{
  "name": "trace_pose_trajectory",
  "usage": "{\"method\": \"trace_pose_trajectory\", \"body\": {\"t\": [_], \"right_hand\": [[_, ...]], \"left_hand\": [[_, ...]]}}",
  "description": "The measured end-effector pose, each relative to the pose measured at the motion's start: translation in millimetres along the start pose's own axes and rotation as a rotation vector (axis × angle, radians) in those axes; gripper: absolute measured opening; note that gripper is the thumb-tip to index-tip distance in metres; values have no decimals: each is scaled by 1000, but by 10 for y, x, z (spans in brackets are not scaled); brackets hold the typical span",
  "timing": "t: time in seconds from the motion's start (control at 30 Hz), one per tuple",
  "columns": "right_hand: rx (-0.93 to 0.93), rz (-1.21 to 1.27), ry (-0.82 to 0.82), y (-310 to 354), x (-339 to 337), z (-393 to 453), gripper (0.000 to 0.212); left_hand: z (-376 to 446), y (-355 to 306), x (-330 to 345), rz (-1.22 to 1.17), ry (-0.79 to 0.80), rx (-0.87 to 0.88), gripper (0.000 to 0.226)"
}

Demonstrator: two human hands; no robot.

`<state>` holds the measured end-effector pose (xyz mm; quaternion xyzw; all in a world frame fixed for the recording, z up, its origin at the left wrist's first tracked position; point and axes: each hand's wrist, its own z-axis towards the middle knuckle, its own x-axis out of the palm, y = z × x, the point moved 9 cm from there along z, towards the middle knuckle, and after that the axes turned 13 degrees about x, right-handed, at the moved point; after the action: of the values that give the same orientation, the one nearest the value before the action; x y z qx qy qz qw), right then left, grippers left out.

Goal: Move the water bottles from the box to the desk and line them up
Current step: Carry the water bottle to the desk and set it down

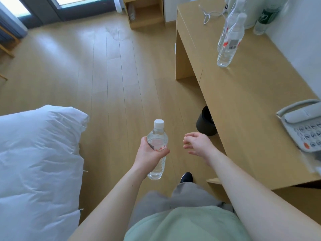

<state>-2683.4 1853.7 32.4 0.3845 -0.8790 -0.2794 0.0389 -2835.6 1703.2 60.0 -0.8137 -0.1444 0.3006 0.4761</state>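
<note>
My left hand (149,153) grips a clear water bottle (157,136) with a white cap and red print, held upright over the wooden floor. My right hand (198,145) hovers just to its right, empty, fingers apart, near the front edge of the wooden desk (243,94). Two matching water bottles stand close together at the desk's far end, the nearer bottle (230,40) in front of the farther bottle (232,13). No box is in view.
A grey telephone (304,126) sits on the desk's near right end. A white cable (211,14) and a green-labelled bottle (265,18) lie at the desk's far end. A black bin (205,123) stands under the desk. A white duvet (38,159) fills the left.
</note>
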Motion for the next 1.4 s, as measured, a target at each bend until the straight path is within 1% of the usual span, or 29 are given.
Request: {"method": "trace_pose_trajectory", "body": {"t": [0.2,0.4,0.7,0.77,0.87,1.0,1.3,1.4], "right_hand": [[26,96,-22,464,-251,318,17],[79,230,-103,780,-550,625,17],[64,431,-243,1600,-922,983,19],[59,495,-261,1711,-964,1020,15],[57,557,-297,1821,-1036,1046,10],[69,606,-366,1868,-1208,1047,18],[63,685,-472,1874,-1726,1017,17],[59,710,-494,1857,-1896,979,13]], "left_hand": [[654,-427,131,10,45,33,59],[1392,-830,332,19,143,97,57],[2493,-1533,637,136,399,226,53],[2672,-1670,721,148,447,250,52],[2841,-1881,875,163,521,283,51],[2974,-2117,1107,160,604,312,51],[3124,-2502,1656,138,700,380,52],[3124,-2614,1838,126,706,395,50]]}}
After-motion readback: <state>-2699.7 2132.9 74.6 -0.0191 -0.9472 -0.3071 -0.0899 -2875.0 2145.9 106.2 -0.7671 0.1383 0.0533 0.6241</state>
